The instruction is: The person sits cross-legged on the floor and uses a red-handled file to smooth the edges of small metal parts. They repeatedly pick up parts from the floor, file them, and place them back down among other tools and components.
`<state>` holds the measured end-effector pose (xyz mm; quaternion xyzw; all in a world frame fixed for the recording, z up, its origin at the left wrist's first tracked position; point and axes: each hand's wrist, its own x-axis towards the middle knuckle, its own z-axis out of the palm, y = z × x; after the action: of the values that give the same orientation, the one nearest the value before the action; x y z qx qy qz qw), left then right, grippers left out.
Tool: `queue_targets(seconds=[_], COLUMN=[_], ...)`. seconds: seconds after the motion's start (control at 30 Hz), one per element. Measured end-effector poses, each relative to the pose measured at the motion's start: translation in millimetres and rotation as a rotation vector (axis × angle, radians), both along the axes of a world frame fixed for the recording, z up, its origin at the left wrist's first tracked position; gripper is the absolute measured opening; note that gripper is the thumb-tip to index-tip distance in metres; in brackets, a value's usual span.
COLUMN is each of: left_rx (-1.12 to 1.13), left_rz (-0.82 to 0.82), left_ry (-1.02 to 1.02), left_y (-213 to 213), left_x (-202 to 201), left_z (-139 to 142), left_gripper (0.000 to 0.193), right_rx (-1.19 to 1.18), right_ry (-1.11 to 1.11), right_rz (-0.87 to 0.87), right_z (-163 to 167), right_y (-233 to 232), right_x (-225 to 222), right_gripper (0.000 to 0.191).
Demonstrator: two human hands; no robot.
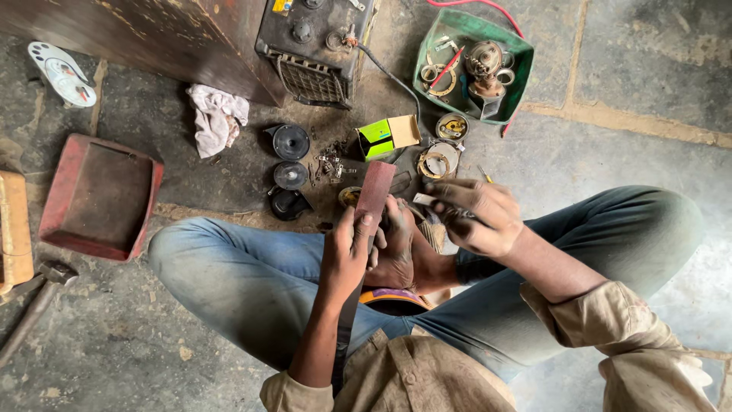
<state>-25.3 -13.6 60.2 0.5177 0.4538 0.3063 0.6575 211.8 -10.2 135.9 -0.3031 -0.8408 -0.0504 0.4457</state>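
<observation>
The left hand (347,255) holds a flat reddish-brown strip (374,194) upright between the knees, its grip closed around the strip's lower part with the thumb pressed against the strip's face. The right hand (476,216) sits just to the right of that grip, fingers curled shut on a small pale flat piece (424,199) whose tip points toward the strip; whether the piece touches the strip cannot be determined. The person sits on a stone floor (610,145) with both legs in blue jeans folded outward. Just beyond the strip's upper end lie a green and yellow carton (387,136), round metal coil parts (439,161) and a scatter of small screws (329,162). To the left of these stand three black round caps (290,175) and a crumpled white rag (217,116). Farther beyond the right hand rests a green tray (521,76) filled with metal parts. Well to the left of the left hand lie a red tray (99,194) and a hammer (38,301).
</observation>
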Motion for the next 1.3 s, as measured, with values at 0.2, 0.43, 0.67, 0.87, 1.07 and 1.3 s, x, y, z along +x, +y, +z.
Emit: queue_targets(seconds=[0.2, 0.43, 0.67, 0.87, 1.07, 1.3], left_rx=[0.003, -0.007, -0.001, -0.005, 0.001, 0.015], left_rz=[0.004, 0.012, 0.018, 0.018, 0.017, 0.021], left_ry=[0.006, 0.006, -0.008, -0.007, 0.001, 0.021], left_y=[-0.2, 0.6, 0.5, 1.9, 2.4, -1.3], left_x=[-2.1, -4.2, -5.9, -7.0, -6.4, -5.3], left_z=[-1.0, -0.8, -0.1, -3.6, -2.5, 10.8], left_gripper=[0.026, 0.031, 0.032, 0.034, 0.034, 0.031], right_rx=[0.003, 0.034, -0.005, 0.044, 0.086, -0.829], right_ry=[0.031, 0.035, 0.062, 0.042, 0.048, 0.454], right_rz=[0.002, -0.002, 0.0, -0.007, -0.017, -0.046], right_z=[-8.7, -10.0, -6.5, -3.2, -4.4, -17.7], right_y=[-3.6, -3.1, -5.6, -4.8, -4.3, -10.9], right_x=[-1.6, -4.9, -4.0, -1.6, 1.0, -10.7], right_gripper=[0.026, 0.033, 0.026, 0.02, 0.025, 0.011])
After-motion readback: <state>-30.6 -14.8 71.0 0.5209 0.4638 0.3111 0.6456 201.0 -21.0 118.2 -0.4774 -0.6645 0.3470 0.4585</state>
